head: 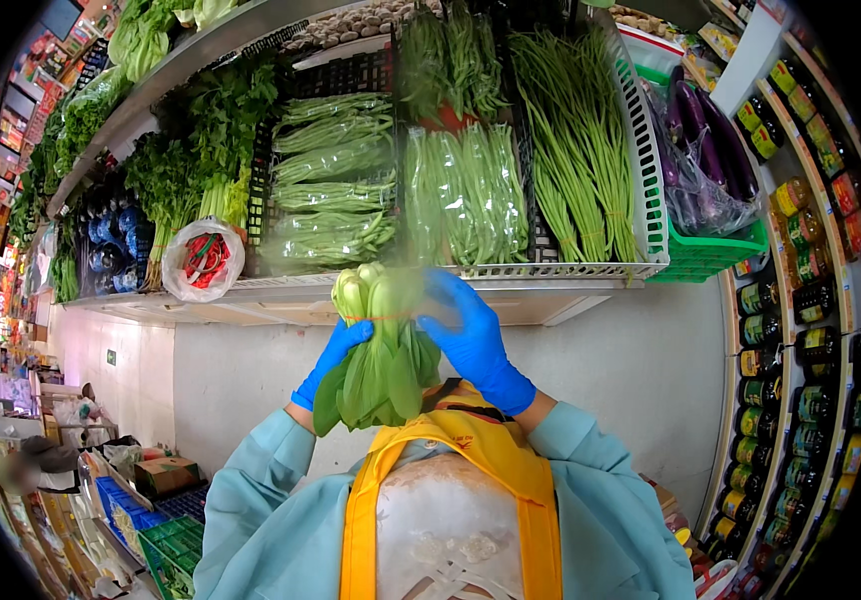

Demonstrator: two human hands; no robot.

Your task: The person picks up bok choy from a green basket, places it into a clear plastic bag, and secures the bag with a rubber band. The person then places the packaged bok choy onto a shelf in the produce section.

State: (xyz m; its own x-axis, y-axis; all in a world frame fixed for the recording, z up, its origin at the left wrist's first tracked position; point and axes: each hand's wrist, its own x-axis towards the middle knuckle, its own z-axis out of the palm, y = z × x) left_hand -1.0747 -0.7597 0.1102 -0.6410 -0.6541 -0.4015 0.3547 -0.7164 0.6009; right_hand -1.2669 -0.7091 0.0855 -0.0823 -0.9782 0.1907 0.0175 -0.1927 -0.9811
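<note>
A bunch of green leafy bok choy [385,367] hangs in front of me, stems up and leaves down, with a thin red band around its stems. My left hand [340,352], in a blue glove, grips the bunch from the left, its thumb across the stems. My right hand [475,337], also gloved in blue, is at the bunch's right side with thumb and fingers apart; a blur lies by its fingertips, and whether it touches the stems I cannot tell. A plastic-lined tub [168,262] of red ties stands on the display edge to the left.
Beyond my hands, a display shelf [295,296] holds bagged green beans [333,195], long beans [580,150] and celery [220,195]. A green crate [715,255] with eggplants [708,142] stands at the right, near shelves of bottles [757,375]. Crates [175,544] lie at the lower left.
</note>
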